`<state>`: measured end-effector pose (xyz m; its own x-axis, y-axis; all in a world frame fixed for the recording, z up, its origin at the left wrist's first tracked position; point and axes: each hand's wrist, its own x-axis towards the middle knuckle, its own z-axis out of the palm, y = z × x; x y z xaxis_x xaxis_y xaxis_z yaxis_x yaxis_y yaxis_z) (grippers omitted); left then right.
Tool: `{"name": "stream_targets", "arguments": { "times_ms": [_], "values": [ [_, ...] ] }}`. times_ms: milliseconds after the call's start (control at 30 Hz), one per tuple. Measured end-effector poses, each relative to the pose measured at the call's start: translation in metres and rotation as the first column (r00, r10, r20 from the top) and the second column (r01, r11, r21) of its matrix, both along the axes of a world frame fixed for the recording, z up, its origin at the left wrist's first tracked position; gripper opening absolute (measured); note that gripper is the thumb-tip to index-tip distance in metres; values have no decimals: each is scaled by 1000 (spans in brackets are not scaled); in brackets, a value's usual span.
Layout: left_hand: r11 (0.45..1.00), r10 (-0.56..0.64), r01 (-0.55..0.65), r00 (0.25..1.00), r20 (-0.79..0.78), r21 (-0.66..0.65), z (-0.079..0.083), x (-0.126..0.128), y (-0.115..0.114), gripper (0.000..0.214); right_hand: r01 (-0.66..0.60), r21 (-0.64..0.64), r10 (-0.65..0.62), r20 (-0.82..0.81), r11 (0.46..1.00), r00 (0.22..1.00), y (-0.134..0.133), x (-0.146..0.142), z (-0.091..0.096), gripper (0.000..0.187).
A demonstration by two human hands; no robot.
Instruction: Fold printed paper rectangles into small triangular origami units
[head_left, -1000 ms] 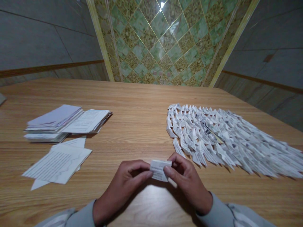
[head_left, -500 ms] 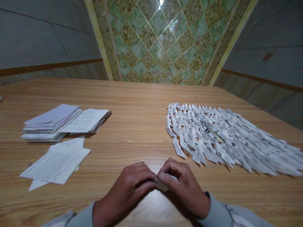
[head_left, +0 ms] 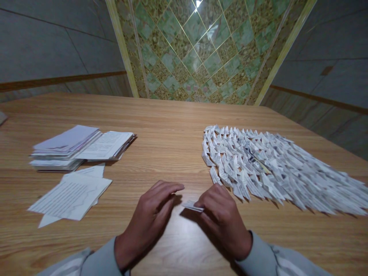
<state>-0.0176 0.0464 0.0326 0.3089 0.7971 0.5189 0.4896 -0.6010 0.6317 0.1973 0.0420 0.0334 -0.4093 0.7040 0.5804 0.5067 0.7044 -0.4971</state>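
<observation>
A small folded piece of printed paper (head_left: 192, 206) is pinched at its right end by my right hand (head_left: 221, 214), just above the table. My left hand (head_left: 156, 211) is beside it on the left, fingers apart and holding nothing, with a gap between its fingertips and the paper. To the right, many small folded paper boats (head_left: 244, 161) stand in close rows; the nearest lie just beyond my right hand. Loose printed sheets (head_left: 69, 197) lie overlapping to the left of my left hand.
Behind the loose sheets are a stack of cut paper (head_left: 66, 140) and a lower printed pile (head_left: 107, 145) leaning against it. Everything rests on a wood-grain table (head_left: 161, 126). A tiled wall (head_left: 198, 53) rises past its far edge. A pale object (head_left: 2, 118) shows at the left edge.
My left hand has let go of the folded paper and moved away to the left, its fingers opening. My right hand has kept the paper and moved slightly forward, turning it flatter.
</observation>
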Motion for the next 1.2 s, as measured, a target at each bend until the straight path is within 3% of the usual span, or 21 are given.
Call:
{"name": "stream_targets", "arguments": {
  "times_ms": [100,200,267,367,600,900,1200],
  "values": [
    [994,-105,106,993,-45,28,3,0,-2,23,16,30,-21,182,999,983,-1,-1,-3,21],
    [975,-222,219,959,-173,-40,3,1,-4,13,30,-13,-25,299,999,954,-2,-2,-9,13],
    [967,-255,243,928,-272,-77,-1,2,-5,5,30,-63,-6,349,998,937,-2,-2,-12,11],
    [966,-259,249,896,-361,-76,-9,2,-4,12,18,-146,41,390,989,920,-1,-1,-12,12],
    [968,-251,232,904,-346,-95,-14,1,-2,19,-26,-277,120,326,960,938,1,5,1,23],
    [976,-198,161,939,-283,-148,-12,1,0,17,-97,-365,182,207,926,961,8,16,6,13],
    [981,-76,21,956,-285,-192,-14,8,-4,10,61,-396,23,203,916,979,9,9,-6,15]
  ]
}}
